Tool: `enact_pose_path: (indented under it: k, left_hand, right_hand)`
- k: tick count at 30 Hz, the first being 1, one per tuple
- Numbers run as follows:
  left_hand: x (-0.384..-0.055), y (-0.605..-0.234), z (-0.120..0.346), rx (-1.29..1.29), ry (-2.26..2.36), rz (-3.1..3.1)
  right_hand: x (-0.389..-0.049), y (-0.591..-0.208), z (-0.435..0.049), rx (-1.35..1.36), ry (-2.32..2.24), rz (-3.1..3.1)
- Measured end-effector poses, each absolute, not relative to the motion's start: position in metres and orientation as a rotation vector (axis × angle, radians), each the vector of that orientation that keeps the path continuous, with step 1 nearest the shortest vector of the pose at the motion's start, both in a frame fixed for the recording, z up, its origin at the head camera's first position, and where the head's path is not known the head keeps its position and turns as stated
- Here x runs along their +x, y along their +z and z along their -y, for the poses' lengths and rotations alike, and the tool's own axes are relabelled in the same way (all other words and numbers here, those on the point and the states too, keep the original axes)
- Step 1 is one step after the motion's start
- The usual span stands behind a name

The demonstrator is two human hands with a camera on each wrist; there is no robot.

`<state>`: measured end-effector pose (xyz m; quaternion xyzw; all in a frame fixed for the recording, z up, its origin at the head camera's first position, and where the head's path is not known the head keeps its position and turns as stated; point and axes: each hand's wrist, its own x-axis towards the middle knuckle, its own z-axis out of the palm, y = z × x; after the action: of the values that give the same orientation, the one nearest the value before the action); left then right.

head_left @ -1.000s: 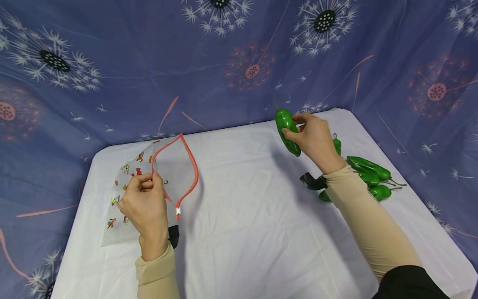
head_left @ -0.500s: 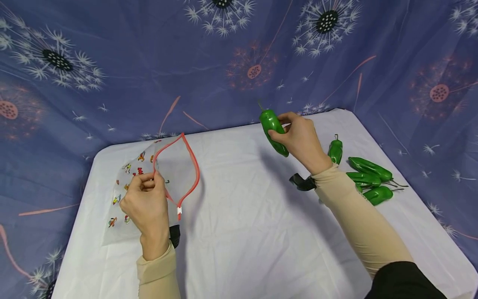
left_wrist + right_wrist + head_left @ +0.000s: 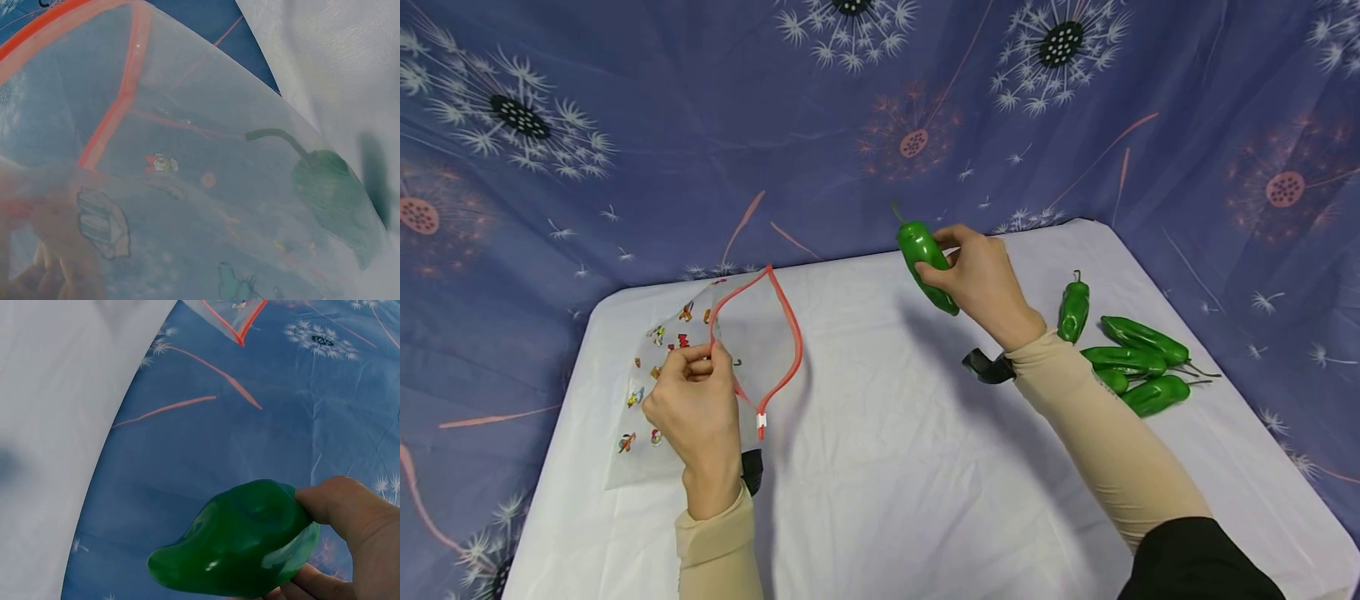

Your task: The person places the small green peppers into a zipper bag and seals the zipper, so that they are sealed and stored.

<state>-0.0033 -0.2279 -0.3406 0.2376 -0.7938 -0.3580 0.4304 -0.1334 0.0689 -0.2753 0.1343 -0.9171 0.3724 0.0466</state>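
Observation:
My left hand (image 3: 694,408) pinches the red rim of a clear zip bag (image 3: 647,458) printed with small cartoon figures. The bag's mouth gapes toward the right, its white slider (image 3: 762,420) hanging at the lower corner. In the left wrist view a green pepper (image 3: 334,190) with a curved stem shows through the cloudy film. My right hand (image 3: 981,279) grips another green pepper (image 3: 925,262) between thumb and fingers, raised over the back of the table, stem pointing up. The right wrist view shows the tapered end of this held pepper (image 3: 231,544) and the thumb against its side.
Several more green peppers (image 3: 1142,337) lie at the right of the table, with one pepper (image 3: 1074,310) a little apart from them. White cloth (image 3: 880,467) covers the table. A blue dandelion-print curtain (image 3: 737,108) stands behind and at both sides.
My right hand has carried its pepper leftward, toward the bag, uncovering more of the peppers at the right. The left hand and bag have stayed almost still.

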Motion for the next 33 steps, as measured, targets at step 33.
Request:
enact_pose_path:
  k: [33]
  left_hand:
    - [-0.003, -0.339, 0.228, 0.564, -0.874, 1.987]
  right_hand:
    - [-0.115, -0.285, -0.007, 0.672, 1.174, 2.798]
